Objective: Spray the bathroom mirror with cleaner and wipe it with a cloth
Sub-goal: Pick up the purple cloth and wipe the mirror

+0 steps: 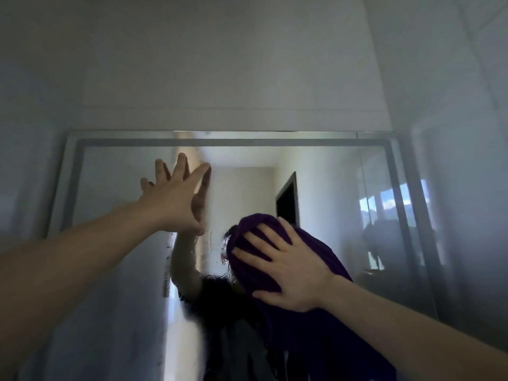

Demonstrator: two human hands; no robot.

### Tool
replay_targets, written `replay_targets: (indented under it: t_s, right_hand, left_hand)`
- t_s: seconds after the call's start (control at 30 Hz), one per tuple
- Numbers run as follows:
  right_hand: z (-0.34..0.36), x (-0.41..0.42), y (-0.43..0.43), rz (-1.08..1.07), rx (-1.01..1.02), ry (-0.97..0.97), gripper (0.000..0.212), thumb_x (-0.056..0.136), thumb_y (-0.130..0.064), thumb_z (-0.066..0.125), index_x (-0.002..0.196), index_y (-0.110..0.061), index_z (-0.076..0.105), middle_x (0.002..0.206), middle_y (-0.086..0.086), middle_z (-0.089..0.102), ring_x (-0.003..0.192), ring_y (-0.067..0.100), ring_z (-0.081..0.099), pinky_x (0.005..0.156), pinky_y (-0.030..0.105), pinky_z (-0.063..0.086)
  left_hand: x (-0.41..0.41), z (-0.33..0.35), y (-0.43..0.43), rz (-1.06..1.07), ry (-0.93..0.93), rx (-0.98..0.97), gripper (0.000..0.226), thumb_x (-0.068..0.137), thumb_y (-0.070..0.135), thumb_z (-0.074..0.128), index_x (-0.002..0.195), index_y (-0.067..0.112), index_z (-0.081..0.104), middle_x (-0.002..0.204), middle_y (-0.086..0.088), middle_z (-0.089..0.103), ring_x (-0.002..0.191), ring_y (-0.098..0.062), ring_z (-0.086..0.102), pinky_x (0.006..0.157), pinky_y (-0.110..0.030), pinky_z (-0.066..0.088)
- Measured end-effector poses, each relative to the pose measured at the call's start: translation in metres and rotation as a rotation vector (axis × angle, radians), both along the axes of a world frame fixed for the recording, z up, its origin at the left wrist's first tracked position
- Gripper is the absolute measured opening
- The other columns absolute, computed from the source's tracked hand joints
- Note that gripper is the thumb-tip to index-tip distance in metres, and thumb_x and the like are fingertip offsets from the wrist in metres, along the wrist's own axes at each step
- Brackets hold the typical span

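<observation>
The bathroom mirror fills the lower half of the view, with a frosted border along its top and sides. A dark purple cloth lies against the glass near the middle. My right hand presses flat on the cloth with fingers spread. My left hand is raised higher and to the left, fingers straight and spread, its fingertips touching the glass near the top border. Wet streaks and droplets show on the glass between the two hands. No spray bottle is in view.
A pale wall rises above the mirror, and a tiled wall stands at the right. The glass reflects a dark doorway, a bright window and a person's raised arm.
</observation>
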State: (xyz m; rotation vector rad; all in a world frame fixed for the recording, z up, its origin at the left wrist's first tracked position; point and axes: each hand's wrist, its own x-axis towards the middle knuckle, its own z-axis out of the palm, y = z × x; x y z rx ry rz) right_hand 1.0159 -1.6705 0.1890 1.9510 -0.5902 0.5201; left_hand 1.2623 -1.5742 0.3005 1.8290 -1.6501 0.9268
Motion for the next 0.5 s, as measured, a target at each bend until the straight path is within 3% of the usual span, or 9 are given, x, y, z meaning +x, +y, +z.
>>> replay_targets:
  t_s: [0.1, 0.17, 0.37, 0.5]
  right_hand:
    - [0.006, -0.019, -0.001, -0.015, -0.005, 0.119, 0.08, 0.093, -0.066, 0.041, 0.16, -0.037, 0.007, 0.169, -0.002, 0.015, 0.156, 0.026, 0.006, 0.123, 0.057, -0.001]
    - [0.021, -0.031, -0.003, -0.032, -0.028, 0.087, 0.078, 0.094, -0.061, 0.041, 0.16, -0.036, 0.009, 0.168, -0.004, 0.017, 0.156, 0.025, 0.008, 0.124, 0.055, 0.003]
    - [0.104, -0.036, -0.007, -0.068, -0.042, -0.418, 0.073, 0.095, -0.059, 0.031, 0.16, -0.039, 0.003, 0.17, -0.003, 0.01, 0.156, 0.026, 0.003, 0.125, 0.053, 0.002]
    - [0.152, -0.002, -0.009, -0.057, -0.045, -0.601, 0.072, 0.095, -0.06, 0.026, 0.159, -0.04, -0.001, 0.17, -0.002, 0.002, 0.156, 0.027, -0.001, 0.124, 0.057, 0.002]
  left_hand:
    - [0.003, -0.001, 0.0, -0.027, 0.052, 0.011, 0.144, 0.061, 0.055, 0.093, 0.159, 0.045, -0.012, 0.169, 0.004, -0.027, 0.154, -0.049, -0.014, 0.118, -0.071, 0.025]
    - [0.004, -0.001, 0.0, -0.039, 0.046, 0.019, 0.143, 0.062, 0.055, 0.092, 0.159, 0.045, -0.013, 0.169, 0.005, -0.028, 0.155, -0.048, -0.015, 0.117, -0.069, 0.028]
    - [0.007, -0.001, -0.003, -0.034, 0.012, 0.014, 0.142, 0.065, 0.057, 0.09, 0.159, 0.045, -0.014, 0.168, 0.006, -0.029, 0.155, -0.047, -0.016, 0.118, -0.067, 0.029]
    - [0.009, 0.001, -0.003, -0.019, -0.044, 0.012, 0.141, 0.066, 0.061, 0.088, 0.159, 0.042, -0.016, 0.169, 0.003, -0.029, 0.154, -0.049, -0.015, 0.118, -0.065, 0.033]
